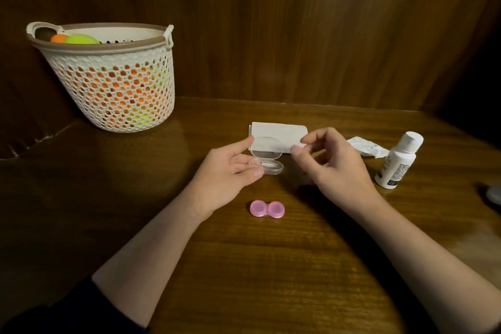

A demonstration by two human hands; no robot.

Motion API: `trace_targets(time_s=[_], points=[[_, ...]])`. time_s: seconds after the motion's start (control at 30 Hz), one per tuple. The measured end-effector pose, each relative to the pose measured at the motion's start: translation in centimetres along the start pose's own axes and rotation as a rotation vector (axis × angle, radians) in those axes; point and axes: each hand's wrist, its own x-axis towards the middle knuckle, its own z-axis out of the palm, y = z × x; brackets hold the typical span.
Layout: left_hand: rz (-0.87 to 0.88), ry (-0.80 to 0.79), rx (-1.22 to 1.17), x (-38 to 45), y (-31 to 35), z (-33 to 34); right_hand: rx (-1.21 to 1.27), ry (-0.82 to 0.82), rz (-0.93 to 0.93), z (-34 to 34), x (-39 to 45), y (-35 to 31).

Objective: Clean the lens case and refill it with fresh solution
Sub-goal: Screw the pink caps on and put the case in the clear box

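Observation:
A pink two-well lens case (267, 209) with both caps on lies on the wooden table near me. Beyond it my left hand (230, 171) holds a clear plastic box (267, 163) with its lid hinged open, thumb on the base's near rim and forefinger at the lid's left edge. My right hand (329, 163) hovers just right of the box, thumb and forefinger pinched together at the lid's right edge; whether they grip the lid is unclear. A white solution bottle (398, 161) with its cap on stands at the right.
A folded white tissue (279, 133) lies behind the box. A crumpled wrapper (368, 148) sits left of the bottle. A perforated white basket (113, 78) with orange and green items stands at the back left. A dark object (493, 192) shows at the right edge. Wooden walls close the back.

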Motion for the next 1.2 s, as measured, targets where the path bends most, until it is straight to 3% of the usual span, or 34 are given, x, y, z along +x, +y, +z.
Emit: trace_targets(time_s=[0.13,0.23,0.57,0.83,1.2], points=[[-0.021,0.039,-0.004,0.0,-0.1,0.1,-0.132,-0.525,-0.07,-1.9,-1.0,-0.7],[-0.033,0.053,-0.001,0.0,-0.1,0.1,-0.199,-0.674,-0.113,-1.7,-1.3,-1.0],[-0.036,0.053,0.0,-0.3,0.3,0.2,-0.102,-0.663,-0.177,-1.5,-1.2,-0.8],[0.006,0.008,0.034,-0.3,0.1,0.4,0.056,-0.331,-0.156,-2.2,-0.2,0.5],[0.031,-0.014,0.041,-1.0,1.1,0.9,-0.014,-0.32,-0.196,-1.6,-0.1,0.4]])
